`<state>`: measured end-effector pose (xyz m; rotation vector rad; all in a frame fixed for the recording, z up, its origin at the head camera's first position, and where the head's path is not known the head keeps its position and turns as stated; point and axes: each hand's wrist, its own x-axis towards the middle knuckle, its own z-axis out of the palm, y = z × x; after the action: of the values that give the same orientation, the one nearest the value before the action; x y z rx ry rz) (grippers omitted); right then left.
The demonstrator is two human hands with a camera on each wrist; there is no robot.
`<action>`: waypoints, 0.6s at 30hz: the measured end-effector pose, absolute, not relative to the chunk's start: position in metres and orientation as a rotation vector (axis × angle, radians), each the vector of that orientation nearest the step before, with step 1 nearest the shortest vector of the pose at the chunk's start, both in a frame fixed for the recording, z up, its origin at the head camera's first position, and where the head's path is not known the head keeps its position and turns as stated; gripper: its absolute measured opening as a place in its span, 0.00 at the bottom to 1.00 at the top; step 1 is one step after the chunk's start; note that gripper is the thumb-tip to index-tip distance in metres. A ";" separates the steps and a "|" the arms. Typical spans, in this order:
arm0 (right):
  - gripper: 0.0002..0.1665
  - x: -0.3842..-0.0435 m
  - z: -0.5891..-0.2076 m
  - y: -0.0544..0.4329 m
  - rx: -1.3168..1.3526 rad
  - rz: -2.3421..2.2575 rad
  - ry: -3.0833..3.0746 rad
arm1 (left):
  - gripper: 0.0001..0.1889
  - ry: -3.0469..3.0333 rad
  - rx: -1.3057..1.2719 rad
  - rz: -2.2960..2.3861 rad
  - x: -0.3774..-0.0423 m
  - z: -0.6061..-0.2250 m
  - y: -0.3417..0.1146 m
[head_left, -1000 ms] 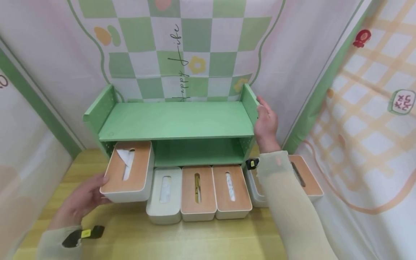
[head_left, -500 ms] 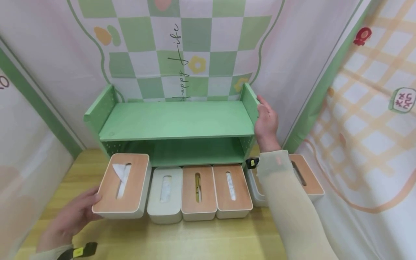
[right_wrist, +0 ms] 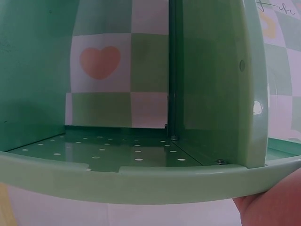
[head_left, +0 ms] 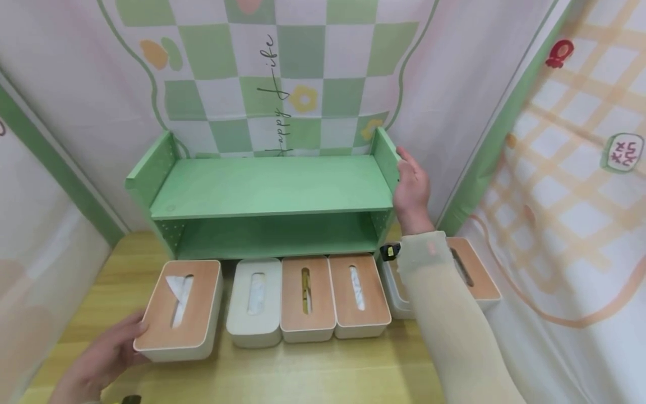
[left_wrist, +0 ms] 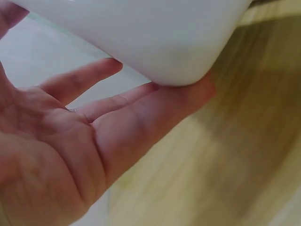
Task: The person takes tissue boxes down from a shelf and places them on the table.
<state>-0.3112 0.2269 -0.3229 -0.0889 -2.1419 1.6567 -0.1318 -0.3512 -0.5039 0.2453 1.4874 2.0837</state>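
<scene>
My left hand holds a tissue box with a wood-look lid and white base, its thumb at the lid's left edge. A white tissue pokes from the slot. In the left wrist view, fingers lie under the rounded corner of the white base, which is clear of the table there. My right hand rests against the outer face of the green shelf's right side panel, fingers extended along it. The right wrist view shows the shelf's compartment, with part of that hand at the panel.
A white-lidded tissue box and two wood-lidded boxes stand in a row before the shelf. Further right, more boxes are partly hidden by my right sleeve. A printed cloth hangs behind, above the wooden table.
My left hand has drawn the tissue box out from the shelf's lower left, toward me and leftward, away from the white-lidded box. My right hand stays at the side panel.
</scene>
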 end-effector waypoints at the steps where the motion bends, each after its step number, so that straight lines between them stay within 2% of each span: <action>1: 0.26 -0.311 -0.323 0.227 -0.080 1.657 -2.139 | 0.29 1.475 0.251 2.082 -0.131 -0.507 -0.352; 11: 0.27 -0.314 -0.327 0.227 -0.069 1.643 -2.128 | 0.20 1.585 0.028 2.020 -0.133 -0.532 -0.358; 18: 0.27 -0.308 -0.321 0.223 -0.074 1.659 -2.127 | 0.24 1.437 0.136 2.063 -0.137 -0.542 -0.360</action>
<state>-0.3076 0.2231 -0.3205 -0.0739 -2.1275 1.6589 -0.1368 -0.3603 -0.5422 0.1359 1.4372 2.0625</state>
